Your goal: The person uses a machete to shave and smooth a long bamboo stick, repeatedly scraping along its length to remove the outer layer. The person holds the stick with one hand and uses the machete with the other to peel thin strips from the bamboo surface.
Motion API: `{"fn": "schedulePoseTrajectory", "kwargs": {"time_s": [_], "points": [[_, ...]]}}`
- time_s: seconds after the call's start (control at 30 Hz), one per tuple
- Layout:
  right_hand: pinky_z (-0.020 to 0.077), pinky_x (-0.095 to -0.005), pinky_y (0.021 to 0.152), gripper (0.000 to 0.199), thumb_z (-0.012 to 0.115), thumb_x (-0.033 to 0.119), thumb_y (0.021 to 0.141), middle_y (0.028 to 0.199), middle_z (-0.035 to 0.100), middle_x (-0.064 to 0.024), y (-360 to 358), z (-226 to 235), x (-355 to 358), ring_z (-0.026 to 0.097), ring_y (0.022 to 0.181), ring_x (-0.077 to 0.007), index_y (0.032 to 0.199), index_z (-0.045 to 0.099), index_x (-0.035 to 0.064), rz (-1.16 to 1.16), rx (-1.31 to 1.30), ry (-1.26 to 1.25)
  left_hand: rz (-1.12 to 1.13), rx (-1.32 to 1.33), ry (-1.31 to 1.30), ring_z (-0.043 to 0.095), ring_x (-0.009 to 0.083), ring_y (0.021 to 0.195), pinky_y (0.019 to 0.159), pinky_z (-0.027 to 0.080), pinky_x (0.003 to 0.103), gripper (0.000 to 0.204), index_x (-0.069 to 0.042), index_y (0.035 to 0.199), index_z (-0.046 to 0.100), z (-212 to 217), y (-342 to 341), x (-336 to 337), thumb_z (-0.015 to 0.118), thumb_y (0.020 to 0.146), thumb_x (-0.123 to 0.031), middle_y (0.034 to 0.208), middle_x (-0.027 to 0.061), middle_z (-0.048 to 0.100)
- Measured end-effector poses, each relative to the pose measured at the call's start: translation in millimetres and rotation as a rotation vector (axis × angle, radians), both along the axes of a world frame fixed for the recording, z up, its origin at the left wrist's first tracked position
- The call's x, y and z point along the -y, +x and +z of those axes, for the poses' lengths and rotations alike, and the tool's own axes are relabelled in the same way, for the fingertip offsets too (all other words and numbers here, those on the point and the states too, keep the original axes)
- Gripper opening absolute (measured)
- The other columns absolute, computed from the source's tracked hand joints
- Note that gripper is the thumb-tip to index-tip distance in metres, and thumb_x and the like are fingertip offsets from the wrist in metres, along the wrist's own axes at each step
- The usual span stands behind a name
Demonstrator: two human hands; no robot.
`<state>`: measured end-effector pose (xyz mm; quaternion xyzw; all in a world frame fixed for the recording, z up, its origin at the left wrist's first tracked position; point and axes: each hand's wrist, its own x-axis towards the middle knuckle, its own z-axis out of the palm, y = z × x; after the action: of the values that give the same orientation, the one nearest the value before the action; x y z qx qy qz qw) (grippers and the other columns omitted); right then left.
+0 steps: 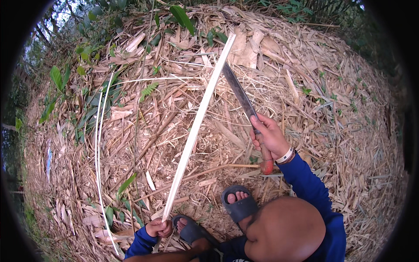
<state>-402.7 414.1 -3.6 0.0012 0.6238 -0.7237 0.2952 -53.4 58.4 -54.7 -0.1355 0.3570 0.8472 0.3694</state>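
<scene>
Near the lower edge, my left hand (159, 228) is closed around the near end of a long, pale bamboo strip (195, 131). The strip slants up and away to the right, its far end high in the head view. My right hand (269, 137) grips the brown and red wooden handle of a machete (239, 93). Its dark blade points up and to the left, and the tip meets or passes behind the strip's right edge; I cannot tell which. Two thin pale strips (98, 144) lie on the ground to the left, apart from my hands.
Dry leaves, husks and shavings (349, 144) cover the ground. Green plants (56, 83) grow at the left and back. A thin upright stem (137, 118) stands left of the bamboo strip. My feet, in dark sandals (239, 205), and my bent knee (288, 229) are close in front.
</scene>
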Motion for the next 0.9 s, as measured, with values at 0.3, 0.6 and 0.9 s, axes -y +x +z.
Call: {"fn": "schedulePoseTrajectory", "kwargs": {"time_s": [0.3, 0.6, 0.9], "points": [[0.0411, -0.0219, 0.044, 0.027, 0.051, 0.031, 0.104, 0.068, 0.056, -0.0016, 11, 8, 21, 0.05, 0.049, -0.008, 0.114, 0.054, 0.0067, 0.156, -0.023, -0.097, -0.034, 0.004, -0.008, 0.029, 0.0101, 0.048, 0.048, 0.024, 0.026, 0.047, -0.004, 0.075, 0.048, -9, -10, -11, 0.048, 0.101, -0.042, 0.056, -0.0023, 0.034], [0.0428, -0.0263, 0.042, 0.04, 0.044, 0.045, 0.104, 0.065, 0.054, -0.0046, 21, -19, 29, 0.051, 0.047, -0.013, 0.089, 0.049, 0.008, -0.313, 0.118, -0.187, 0.283, -0.104, -0.195, 0.027, 0.0111, 0.037, 0.034, 0.023, 0.026, 0.029, -0.02, 0.13, 0.037, 11, -39, -26, 0.038, 0.106, -0.037, 0.057, 0.0116, 0.043], [0.0423, -0.0293, 0.047, 0.032, 0.065, 0.025, 0.095, 0.067, 0.051, -0.0041, 74, -11, 40, 0.05, 0.049, -0.0137, 0.123, 0.067, 0.0086, 0.123, -1.071, 0.428, 0.415, -0.165, -0.421, 0.039, 0.0075, 0.041, 0.039, 0.033, 0.021, 0.034, -0.008, 0.138, 0.041, 48, -117, -32, 0.04, 0.107, -0.021, 0.075, 0.0114, 0.062]]}}
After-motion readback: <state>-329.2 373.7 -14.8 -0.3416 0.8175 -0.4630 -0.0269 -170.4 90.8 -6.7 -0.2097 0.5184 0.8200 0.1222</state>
